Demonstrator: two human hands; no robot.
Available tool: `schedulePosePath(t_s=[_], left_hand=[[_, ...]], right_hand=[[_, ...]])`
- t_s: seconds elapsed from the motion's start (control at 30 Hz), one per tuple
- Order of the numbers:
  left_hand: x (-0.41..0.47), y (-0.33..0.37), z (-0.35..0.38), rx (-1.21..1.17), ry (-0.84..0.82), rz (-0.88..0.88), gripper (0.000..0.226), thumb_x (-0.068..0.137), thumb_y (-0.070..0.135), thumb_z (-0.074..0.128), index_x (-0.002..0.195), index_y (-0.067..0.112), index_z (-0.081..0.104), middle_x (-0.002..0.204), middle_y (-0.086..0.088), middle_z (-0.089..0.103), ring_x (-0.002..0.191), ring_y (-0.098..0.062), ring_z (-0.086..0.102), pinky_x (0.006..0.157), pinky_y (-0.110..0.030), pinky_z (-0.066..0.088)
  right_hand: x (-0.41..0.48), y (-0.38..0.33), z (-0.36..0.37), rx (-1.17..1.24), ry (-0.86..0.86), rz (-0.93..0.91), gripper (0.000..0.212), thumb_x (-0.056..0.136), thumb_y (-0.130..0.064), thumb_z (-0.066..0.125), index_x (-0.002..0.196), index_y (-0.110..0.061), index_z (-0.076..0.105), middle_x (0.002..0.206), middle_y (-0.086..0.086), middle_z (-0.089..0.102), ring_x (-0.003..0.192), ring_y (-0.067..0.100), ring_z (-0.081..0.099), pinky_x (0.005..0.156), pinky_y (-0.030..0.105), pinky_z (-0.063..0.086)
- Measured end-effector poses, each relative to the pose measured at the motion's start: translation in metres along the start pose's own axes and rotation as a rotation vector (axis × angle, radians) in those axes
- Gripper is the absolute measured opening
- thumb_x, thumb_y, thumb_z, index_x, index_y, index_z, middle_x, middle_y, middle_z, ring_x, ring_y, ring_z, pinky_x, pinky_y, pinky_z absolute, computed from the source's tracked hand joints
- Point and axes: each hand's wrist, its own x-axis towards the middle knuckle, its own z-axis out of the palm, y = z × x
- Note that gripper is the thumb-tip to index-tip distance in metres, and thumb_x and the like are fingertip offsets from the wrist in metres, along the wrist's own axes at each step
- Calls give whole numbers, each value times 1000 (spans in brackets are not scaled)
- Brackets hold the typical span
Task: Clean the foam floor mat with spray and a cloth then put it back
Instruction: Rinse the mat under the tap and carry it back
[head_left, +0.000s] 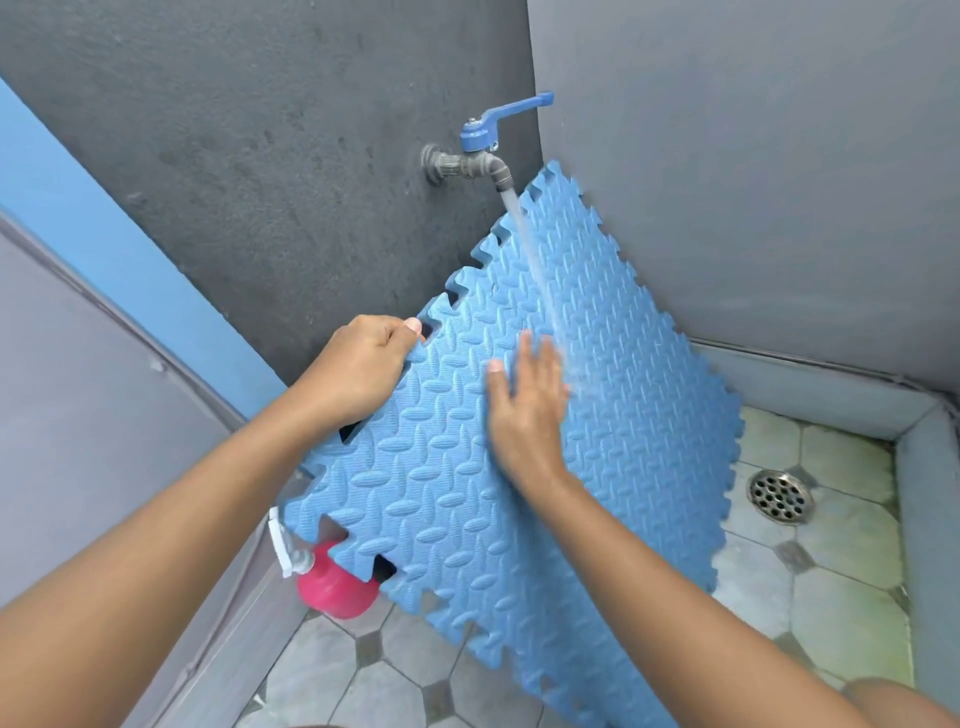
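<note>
A blue foam floor mat (613, 395) with jigsaw edges and a raised leaf pattern stands tilted on one corner under a wall tap. My left hand (358, 374) grips its upper left edge, thumb on the front. My right hand (524, 410) lies flat and open on the mat's face, fingers spread and blurred, beside the falling water stream (530, 254). A pink spray bottle (335, 587) with a white trigger stands on the floor behind the mat's lower left corner, partly hidden. No cloth is in view.
The tap (485, 156) with a blue lever juts from the dark grey wall and runs. A round metal floor drain (779, 496) sits at the right in the tiled floor. A low grey kerb (924, 519) borders the wash area.
</note>
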Motion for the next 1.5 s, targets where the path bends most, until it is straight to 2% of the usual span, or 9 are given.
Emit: schedulePosePath(t_s=[0.1,0.2,0.5,0.73,0.97,1.13,1.2,1.37,1.5], left_hand=[[-2,2,-5,155,72,119,48,109,33,38,90,-2,65,66,-6,63,72,-27,59,67,-39,38],[0,0,-10,230,130,212,43,110,32,37,87,4,60,77,-12,64,84,-35,56,73,-38,37],[-4,-9,-4,227,150,273,41,109,38,34,96,9,60,74,-6,64,76,-23,58,75,-47,47],[-5,-11,-7,215,167,294,42,109,38,35,97,8,62,81,-8,68,79,-25,61,77,-49,49],[-3,-3,-5,239,173,248,41,109,33,37,93,4,62,81,-9,67,82,-29,60,78,-46,47],[-4,-1,-6,266,179,247,41,109,32,38,92,4,63,80,-11,67,83,-32,58,76,-43,43],[-5,0,-7,261,168,231,43,109,33,37,92,3,62,78,-10,65,81,-31,57,75,-44,43],[-6,0,-6,255,174,221,44,109,34,37,93,1,62,78,-14,65,82,-32,57,76,-48,47],[-5,0,-4,250,179,209,45,109,34,38,92,1,63,74,-13,64,80,-32,57,75,-47,46]], right_hand=[[-28,-41,13,-61,-136,-408,65,103,-47,29,161,-23,9,168,-10,0,153,4,-11,123,46,-10],[20,-36,3,-78,-138,-501,64,104,-47,35,160,-28,11,168,-12,4,153,3,-7,124,49,-4],[231,10,-23,-6,-61,-89,64,99,-62,24,157,-36,24,167,-7,16,154,12,9,125,45,5],[233,76,-40,-48,50,352,88,80,-77,17,155,-34,29,165,3,22,153,26,16,122,55,10],[36,-40,20,21,-3,-291,61,105,-42,25,160,-19,13,168,1,3,155,13,-5,125,44,-2],[-85,12,20,-151,-126,-724,60,104,-44,33,158,-20,22,167,3,14,155,22,7,124,46,4],[-58,68,9,-177,-68,-540,57,104,-46,32,158,-29,23,168,-1,13,155,18,6,124,43,2],[38,163,-38,-15,211,508,63,104,-49,27,159,-19,22,167,8,17,155,23,8,124,49,5],[55,64,-19,59,187,220,60,104,-45,32,158,-20,25,167,6,16,155,20,6,125,47,1]])
